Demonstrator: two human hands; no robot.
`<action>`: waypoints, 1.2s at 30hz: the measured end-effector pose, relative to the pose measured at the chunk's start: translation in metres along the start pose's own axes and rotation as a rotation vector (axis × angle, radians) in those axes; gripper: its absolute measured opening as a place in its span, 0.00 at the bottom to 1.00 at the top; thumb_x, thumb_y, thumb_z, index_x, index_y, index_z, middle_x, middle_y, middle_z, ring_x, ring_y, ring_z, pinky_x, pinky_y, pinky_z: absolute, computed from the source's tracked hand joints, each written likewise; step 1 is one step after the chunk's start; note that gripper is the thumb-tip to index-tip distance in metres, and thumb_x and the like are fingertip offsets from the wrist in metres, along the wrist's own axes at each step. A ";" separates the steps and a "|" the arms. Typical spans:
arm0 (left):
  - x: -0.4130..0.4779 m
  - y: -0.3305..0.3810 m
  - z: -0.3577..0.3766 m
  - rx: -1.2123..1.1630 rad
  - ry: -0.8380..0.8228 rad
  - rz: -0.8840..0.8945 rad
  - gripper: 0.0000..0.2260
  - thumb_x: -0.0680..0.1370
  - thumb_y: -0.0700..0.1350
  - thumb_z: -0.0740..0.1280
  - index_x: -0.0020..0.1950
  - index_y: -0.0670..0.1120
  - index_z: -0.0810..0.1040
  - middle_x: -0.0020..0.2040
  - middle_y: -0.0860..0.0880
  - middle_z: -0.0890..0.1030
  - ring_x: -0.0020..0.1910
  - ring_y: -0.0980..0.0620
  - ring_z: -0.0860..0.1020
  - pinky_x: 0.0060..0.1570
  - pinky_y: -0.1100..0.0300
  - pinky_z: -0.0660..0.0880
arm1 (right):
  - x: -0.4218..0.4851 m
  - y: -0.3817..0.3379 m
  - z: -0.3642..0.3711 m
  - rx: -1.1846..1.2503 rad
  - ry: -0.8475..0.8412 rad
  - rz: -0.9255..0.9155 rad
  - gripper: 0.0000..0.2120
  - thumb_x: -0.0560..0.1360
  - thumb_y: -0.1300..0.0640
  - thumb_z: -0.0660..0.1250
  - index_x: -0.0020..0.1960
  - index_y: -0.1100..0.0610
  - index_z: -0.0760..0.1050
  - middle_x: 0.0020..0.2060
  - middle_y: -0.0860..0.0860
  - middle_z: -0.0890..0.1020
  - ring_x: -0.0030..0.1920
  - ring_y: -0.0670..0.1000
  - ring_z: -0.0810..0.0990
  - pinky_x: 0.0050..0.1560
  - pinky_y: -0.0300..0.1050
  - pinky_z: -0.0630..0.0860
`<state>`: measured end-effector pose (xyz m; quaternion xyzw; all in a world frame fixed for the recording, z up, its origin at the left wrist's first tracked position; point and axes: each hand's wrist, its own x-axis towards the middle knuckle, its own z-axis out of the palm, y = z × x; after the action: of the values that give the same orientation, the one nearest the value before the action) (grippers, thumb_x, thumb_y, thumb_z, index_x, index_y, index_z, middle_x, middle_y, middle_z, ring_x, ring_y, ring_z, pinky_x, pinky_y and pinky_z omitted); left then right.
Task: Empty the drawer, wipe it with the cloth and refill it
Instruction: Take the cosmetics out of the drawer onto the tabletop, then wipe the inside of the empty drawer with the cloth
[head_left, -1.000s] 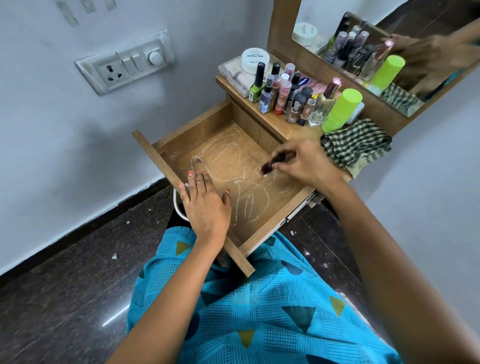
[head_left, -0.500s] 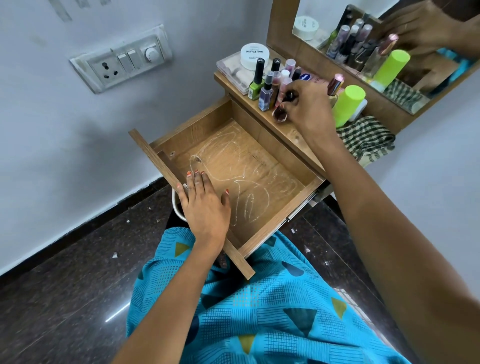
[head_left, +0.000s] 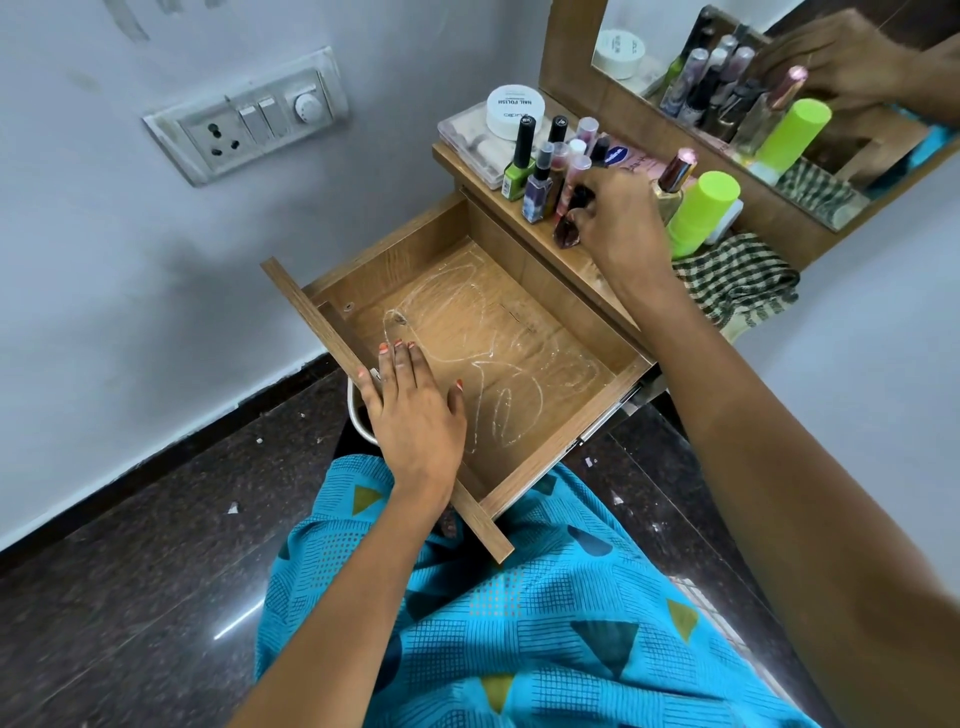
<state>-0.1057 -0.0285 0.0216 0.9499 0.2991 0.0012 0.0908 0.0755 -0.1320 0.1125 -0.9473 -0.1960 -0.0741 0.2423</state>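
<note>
Right grip (head_left: 618, 223) pinches a dark nail-polish bottle (head_left: 566, 231) (likely light, slick, breakable glass; the cap is the safest hold) above the tabletop (head_left: 592, 273); left grip (head_left: 415, 415) rests flat on the drawer (head_left: 395, 249).

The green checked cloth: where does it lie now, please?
The green checked cloth lies upper right, head view, on the wooden shelf beside the lime-green bottle.

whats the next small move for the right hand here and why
Probably stand the dark bottle on the shelf beside the other bottles and let go: the right hand holds it tilted there, the drawer looks empty but streaked white, and the checked cloth lies unused.
</note>
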 end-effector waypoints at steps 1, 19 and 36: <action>0.000 0.000 0.000 0.005 -0.004 0.000 0.28 0.80 0.54 0.51 0.75 0.41 0.51 0.76 0.44 0.54 0.76 0.48 0.48 0.73 0.49 0.40 | 0.000 0.001 0.000 0.009 0.011 -0.006 0.13 0.72 0.70 0.63 0.55 0.64 0.77 0.48 0.61 0.81 0.47 0.58 0.81 0.49 0.49 0.78; 0.007 0.112 -0.025 -0.445 -0.049 0.300 0.25 0.81 0.50 0.53 0.75 0.44 0.51 0.76 0.48 0.53 0.75 0.52 0.51 0.73 0.57 0.44 | -0.054 0.062 -0.034 0.173 0.073 0.201 0.10 0.73 0.63 0.66 0.53 0.60 0.80 0.48 0.55 0.83 0.47 0.52 0.81 0.52 0.51 0.78; 0.045 0.207 -0.010 -0.633 -0.097 0.203 0.21 0.76 0.48 0.65 0.65 0.39 0.70 0.64 0.42 0.72 0.65 0.45 0.67 0.64 0.56 0.64 | -0.054 0.149 -0.039 0.200 0.211 0.596 0.23 0.70 0.52 0.71 0.62 0.59 0.74 0.60 0.57 0.77 0.60 0.55 0.75 0.62 0.46 0.71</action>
<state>0.0485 -0.1672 0.0652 0.8985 0.1830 0.0576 0.3947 0.0848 -0.2889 0.0699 -0.9215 0.1098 -0.0782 0.3641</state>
